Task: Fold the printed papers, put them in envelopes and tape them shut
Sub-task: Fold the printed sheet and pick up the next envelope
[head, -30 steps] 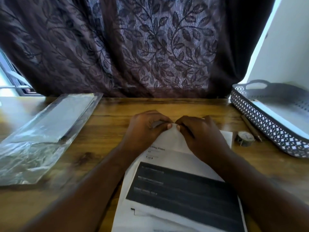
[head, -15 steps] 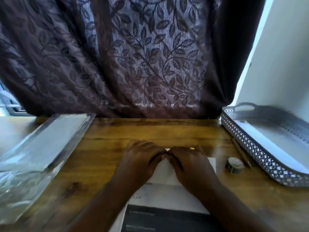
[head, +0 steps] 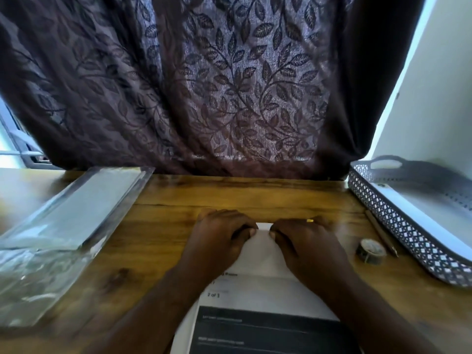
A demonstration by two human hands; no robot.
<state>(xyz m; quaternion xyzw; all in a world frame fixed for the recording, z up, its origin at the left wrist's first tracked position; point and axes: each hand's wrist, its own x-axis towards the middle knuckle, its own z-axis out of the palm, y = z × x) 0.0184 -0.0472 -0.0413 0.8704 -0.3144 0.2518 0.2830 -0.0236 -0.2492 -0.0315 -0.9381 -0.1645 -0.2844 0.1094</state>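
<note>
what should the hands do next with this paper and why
Probably slide both hands apart along the far edge to press the crease flat. The left hand and right hand pinch the paper at the middle of that edge, thumbs nearly touching, so only its middle is held.

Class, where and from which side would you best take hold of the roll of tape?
Probably pinch the tape roll across its outer rim from above, coming from its left: it seems to lie flat, hole up, with a pen close on its right.
</note>
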